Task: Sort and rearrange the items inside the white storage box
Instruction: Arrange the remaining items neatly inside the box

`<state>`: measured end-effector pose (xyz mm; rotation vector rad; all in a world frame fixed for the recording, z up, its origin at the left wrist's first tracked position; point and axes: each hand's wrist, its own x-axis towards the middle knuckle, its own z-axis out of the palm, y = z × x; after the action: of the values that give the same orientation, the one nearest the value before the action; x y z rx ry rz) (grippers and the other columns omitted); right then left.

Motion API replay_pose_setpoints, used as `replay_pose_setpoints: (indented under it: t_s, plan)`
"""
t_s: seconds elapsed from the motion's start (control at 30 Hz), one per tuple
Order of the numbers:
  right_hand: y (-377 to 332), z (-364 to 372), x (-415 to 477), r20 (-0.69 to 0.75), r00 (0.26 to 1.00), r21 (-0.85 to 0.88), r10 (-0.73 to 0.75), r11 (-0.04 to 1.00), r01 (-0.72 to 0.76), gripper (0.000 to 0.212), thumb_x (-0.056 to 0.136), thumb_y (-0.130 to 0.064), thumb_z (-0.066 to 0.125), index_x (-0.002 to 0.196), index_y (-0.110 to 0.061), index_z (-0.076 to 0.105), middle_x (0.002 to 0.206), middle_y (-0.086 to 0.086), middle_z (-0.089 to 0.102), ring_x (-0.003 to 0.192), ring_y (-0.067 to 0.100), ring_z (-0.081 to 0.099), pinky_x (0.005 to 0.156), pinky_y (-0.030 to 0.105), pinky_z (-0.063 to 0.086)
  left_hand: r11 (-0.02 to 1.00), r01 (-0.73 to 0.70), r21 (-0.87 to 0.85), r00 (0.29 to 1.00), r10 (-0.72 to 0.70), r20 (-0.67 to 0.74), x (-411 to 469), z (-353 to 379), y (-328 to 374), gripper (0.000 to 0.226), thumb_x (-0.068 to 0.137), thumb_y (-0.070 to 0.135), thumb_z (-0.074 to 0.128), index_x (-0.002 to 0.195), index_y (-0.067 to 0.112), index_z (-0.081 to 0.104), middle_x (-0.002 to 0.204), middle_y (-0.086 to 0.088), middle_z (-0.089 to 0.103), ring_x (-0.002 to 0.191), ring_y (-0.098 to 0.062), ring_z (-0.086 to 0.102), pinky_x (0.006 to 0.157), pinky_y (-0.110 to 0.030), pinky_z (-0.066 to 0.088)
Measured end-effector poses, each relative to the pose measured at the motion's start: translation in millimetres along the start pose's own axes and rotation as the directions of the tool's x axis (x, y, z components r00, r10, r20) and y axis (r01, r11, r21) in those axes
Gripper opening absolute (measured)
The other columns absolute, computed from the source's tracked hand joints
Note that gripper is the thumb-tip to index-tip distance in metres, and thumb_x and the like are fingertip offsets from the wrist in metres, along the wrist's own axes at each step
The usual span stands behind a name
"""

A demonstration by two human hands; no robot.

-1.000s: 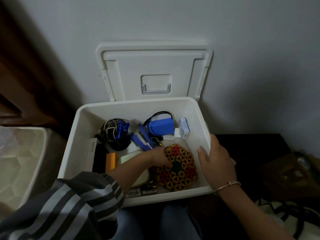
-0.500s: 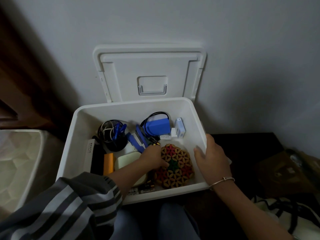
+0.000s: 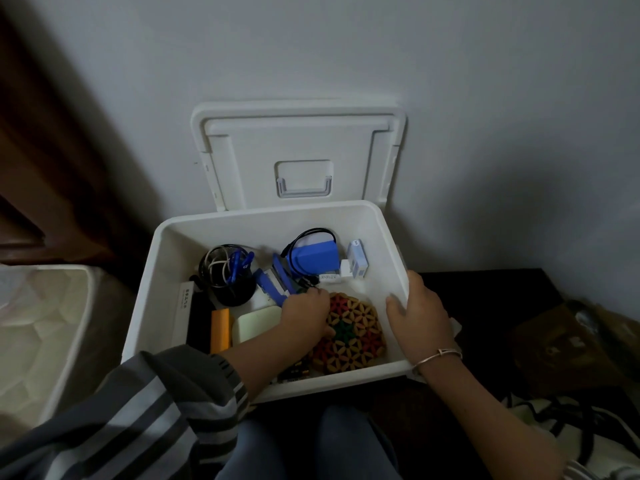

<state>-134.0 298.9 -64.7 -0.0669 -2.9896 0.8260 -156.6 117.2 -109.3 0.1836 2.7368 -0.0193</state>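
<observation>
Your right hand clasps the white storage box by its right rim while your left hand, grip unclear, rests on the woven mat.

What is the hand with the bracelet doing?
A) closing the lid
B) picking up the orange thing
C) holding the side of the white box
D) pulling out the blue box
C: the right hand, the one wearing the bracelet, holds the right wall of the white box, with its fingers over the rim.
</observation>
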Motion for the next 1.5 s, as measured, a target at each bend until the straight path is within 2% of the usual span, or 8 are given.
replay_pose_setpoints:
  t_s: [0.17,0.27,0.43,0.6,0.77,0.9,1.27,1.5]
  plan:
    - [-3,-4,0,-0.002,1.000,-0.080,-0.010,0.997,0.010,0.035,0.093,-0.020,0.049,0.126,-0.013,0.042,0.103,0.010,0.060,0.086,0.022,0.057,0.062,0.023,0.035,0.989,-0.115,-0.098,0.985,0.101,-0.138,-20,-20,-21,0.049,0.091,0.055,0.051,0.121,0.016,0.049,0.117,-0.004,0.056,0.098,-0.023,0.060,0.069,-0.033,0.044]
    - [-3,-7,0,0.012,1.000,-0.085,-0.011,0.996,0.012,0.034,0.093,-0.018,0.049,0.126,-0.012,0.043,0.104,0.011,0.061,0.090,0.026,0.059,0.064,0.024,0.035,0.974,-0.110,-0.196,0.973,0.065,-0.220,-45,-17,-54,0.039,0.093,0.047,0.053,0.121,0.019,0.050,0.120,-0.002,0.054,0.102,-0.021,0.058,0.076,-0.034,0.050]
    - [-4,-10,0,0.053,0.999,-0.062,0.001,0.998,0.003,0.038,0.093,-0.017,0.051,0.130,-0.011,0.043,0.107,0.014,0.063,0.095,0.033,0.061,0.068,0.025,0.033,0.972,-0.031,-0.235,0.999,0.024,-0.030,-71,2,-98,0.076,0.082,0.049,0.067,0.142,0.016,0.033,0.136,-0.006,0.039,0.123,-0.026,0.043,0.098,-0.042,0.045]
    - [-1,-15,-14,0.075,0.997,-0.047,-0.001,0.999,0.004,0.040,0.093,-0.017,0.052,0.131,-0.011,0.042,0.105,0.014,0.063,0.092,0.033,0.061,0.067,0.026,0.036,0.999,0.023,-0.035,0.995,-0.019,0.095,-67,21,-94,0.105,0.069,0.061,0.073,0.147,0.013,0.023,0.146,-0.006,0.034,0.135,-0.028,0.033,0.109,-0.050,0.031]
    - [4,-18,-23,0.055,0.998,-0.017,0.013,1.000,-0.012,0.040,0.092,-0.016,0.053,0.130,-0.011,0.044,0.106,0.014,0.062,0.094,0.033,0.061,0.069,0.028,0.041,0.989,-0.023,0.147,0.985,-0.002,0.172,-60,32,-81,0.117,0.064,0.064,0.075,0.148,0.010,0.015,0.148,-0.010,0.033,0.134,-0.030,0.034,0.111,-0.052,0.020]
    - [2,-16,-23,0.025,0.999,-0.036,0.022,0.999,-0.021,0.035,0.091,-0.015,0.053,0.125,-0.010,0.046,0.104,0.014,0.062,0.093,0.032,0.061,0.067,0.026,0.039,0.996,-0.017,0.082,0.986,0.003,0.168,-59,36,-81,0.122,0.058,0.061,0.080,0.147,0.010,0.014,0.148,-0.010,0.032,0.134,-0.029,0.034,0.112,-0.049,0.021]
    - [-5,-20,-25,0.040,0.997,-0.080,0.066,0.995,-0.063,0.036,0.093,-0.018,0.050,0.127,-0.013,0.043,0.109,0.010,0.060,0.099,0.028,0.060,0.070,0.029,0.043,0.992,-0.066,-0.108,0.995,0.074,0.074,-46,32,-93,0.082,0.066,0.056,0.077,0.132,0.024,0.039,0.129,0.000,0.048,0.115,-0.021,0.043,0.098,-0.040,0.030]
    - [-5,-22,-27,0.048,0.997,-0.060,0.065,0.996,-0.062,0.034,0.093,-0.016,0.050,0.126,-0.011,0.044,0.107,0.013,0.061,0.096,0.031,0.059,0.067,0.028,0.042,0.853,-0.135,-0.504,0.982,0.183,0.046,-64,10,-103,0.044,0.084,0.028,0.071,0.124,0.030,0.053,0.102,0.012,0.040,0.095,-0.007,0.043,0.069,-0.007,0.028]
